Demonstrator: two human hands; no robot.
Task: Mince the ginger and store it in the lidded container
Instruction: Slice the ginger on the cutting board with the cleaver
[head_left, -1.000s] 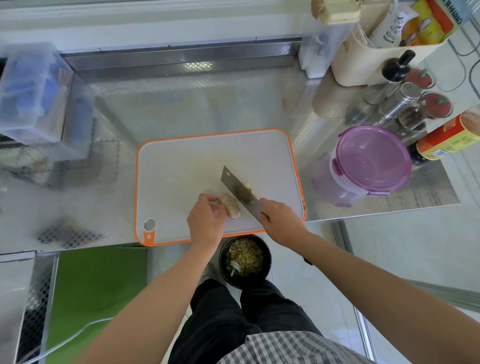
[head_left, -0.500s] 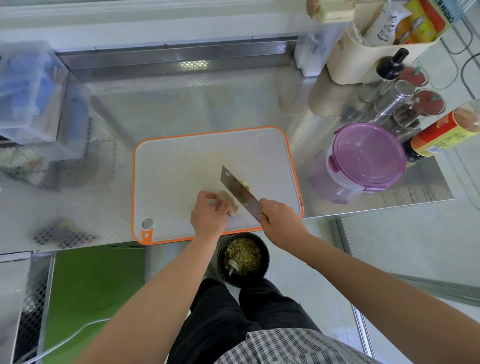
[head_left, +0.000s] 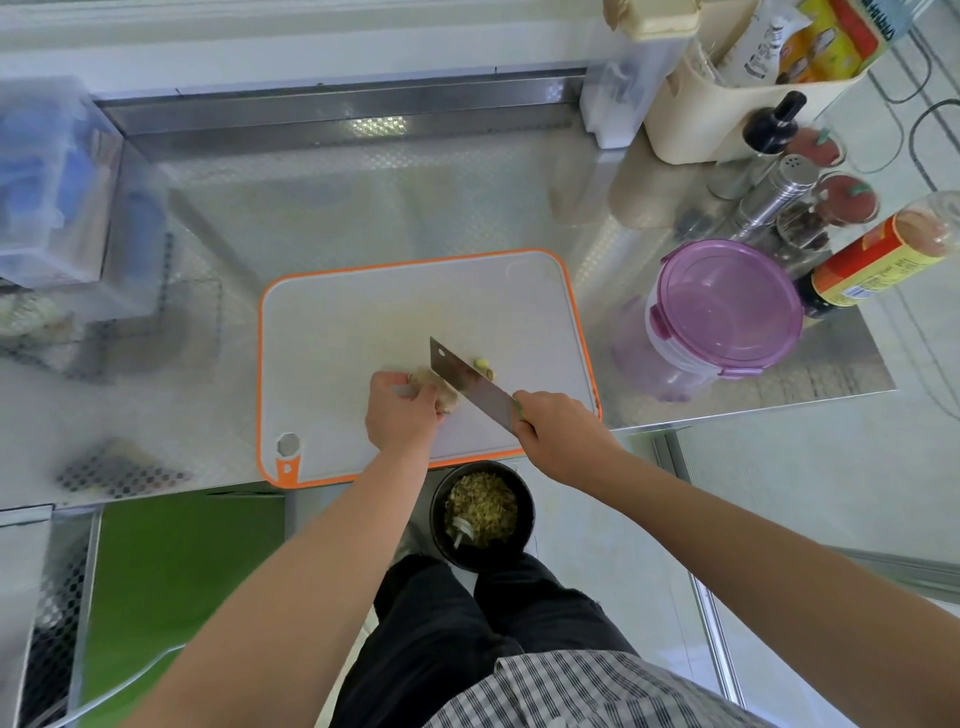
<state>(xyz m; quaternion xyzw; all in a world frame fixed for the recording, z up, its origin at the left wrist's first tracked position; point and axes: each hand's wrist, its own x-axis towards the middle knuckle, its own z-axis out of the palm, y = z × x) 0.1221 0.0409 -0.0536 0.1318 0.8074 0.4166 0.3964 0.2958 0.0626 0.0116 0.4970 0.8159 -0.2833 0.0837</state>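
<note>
A shiny steel counter (head_left: 415, 208) carries a white, orange-rimmed cutting board (head_left: 363, 312); near its front edge the ginger (head_left: 435, 385) lies under the left hand (head_left: 402, 418), whose curled fingers pinch it from above. The right hand (head_left: 558, 436) is wrapped round the handle of a cleaver (head_left: 467, 384) whose blade stands at the ginger's right end, with a few cut pieces (head_left: 483, 366) beyond it. The root looks light, hard and knobbly, likely to roll on the smooth board, so it is best held at its thick end, fingertips tucked back from the blade. The purple lidded container (head_left: 722, 317) stands closed, right of the board.
</note>
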